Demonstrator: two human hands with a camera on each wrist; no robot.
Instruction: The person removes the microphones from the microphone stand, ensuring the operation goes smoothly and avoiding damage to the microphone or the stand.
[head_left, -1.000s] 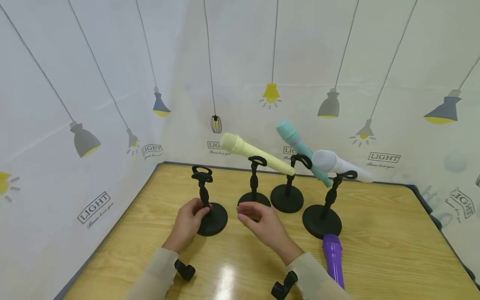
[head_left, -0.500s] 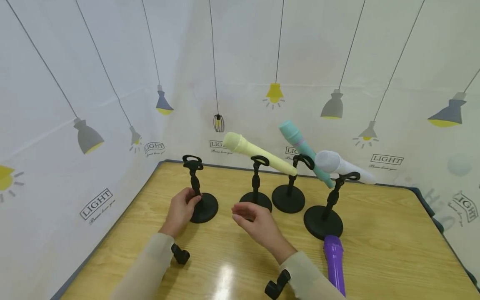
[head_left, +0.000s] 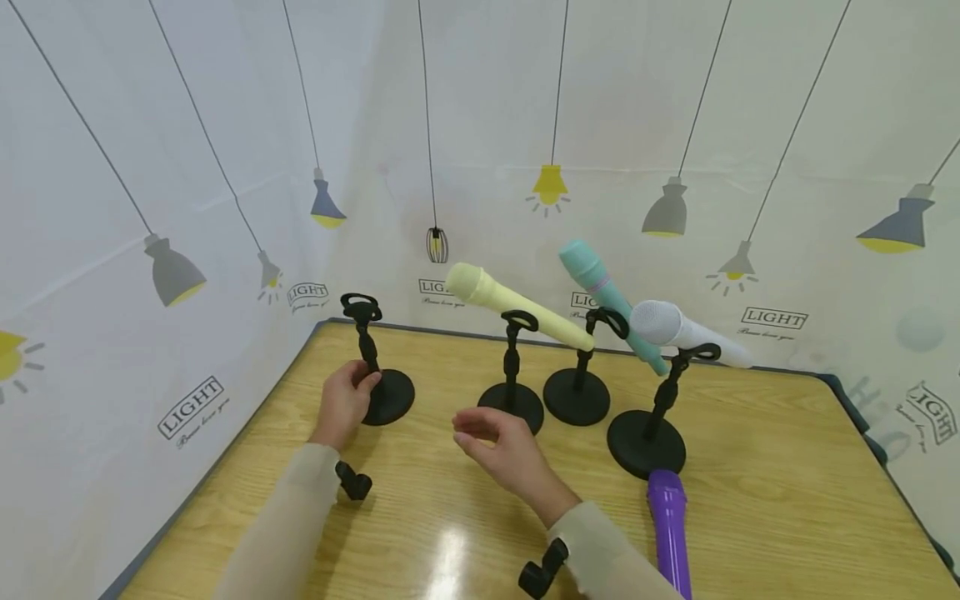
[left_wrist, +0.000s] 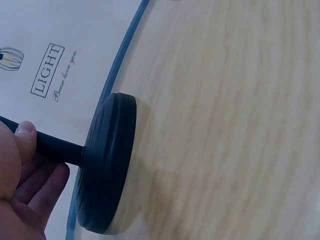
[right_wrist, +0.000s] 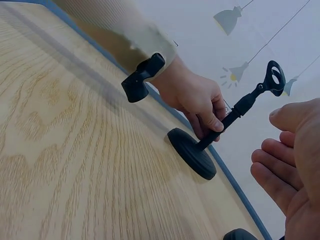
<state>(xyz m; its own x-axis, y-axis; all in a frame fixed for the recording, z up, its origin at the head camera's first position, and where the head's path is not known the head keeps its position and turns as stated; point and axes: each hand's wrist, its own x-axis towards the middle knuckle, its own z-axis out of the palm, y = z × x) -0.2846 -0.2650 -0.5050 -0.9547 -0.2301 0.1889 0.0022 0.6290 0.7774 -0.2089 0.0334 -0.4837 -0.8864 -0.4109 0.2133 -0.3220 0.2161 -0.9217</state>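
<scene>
My left hand (head_left: 342, 404) pinches the pole of a black microphone stand (head_left: 393, 395) at the table's left back. In the left wrist view the thumb and fingers hold the pole just above the round base (left_wrist: 107, 165). The clip on top of this stand holds no microphone. My right hand (head_left: 501, 450) hovers over the middle of the table with relaxed, slightly bent fingers and nothing in it. Behind it stands another microphone stand (head_left: 512, 367), its base partly hidden by that hand, bearing a yellow microphone (head_left: 517, 308).
Further right, two stands bear a teal microphone (head_left: 611, 300) and a white microphone (head_left: 686, 332). A purple microphone (head_left: 667, 529) lies in front of the rightmost stand (head_left: 647, 446). A lamp-patterned backdrop (head_left: 480, 125) rises behind the wooden table (head_left: 795, 492).
My left hand has moved the stand it holds leftward and back, toward the table's far left corner. The right hand has drifted slightly left. The other stands and microphones stay put.
</scene>
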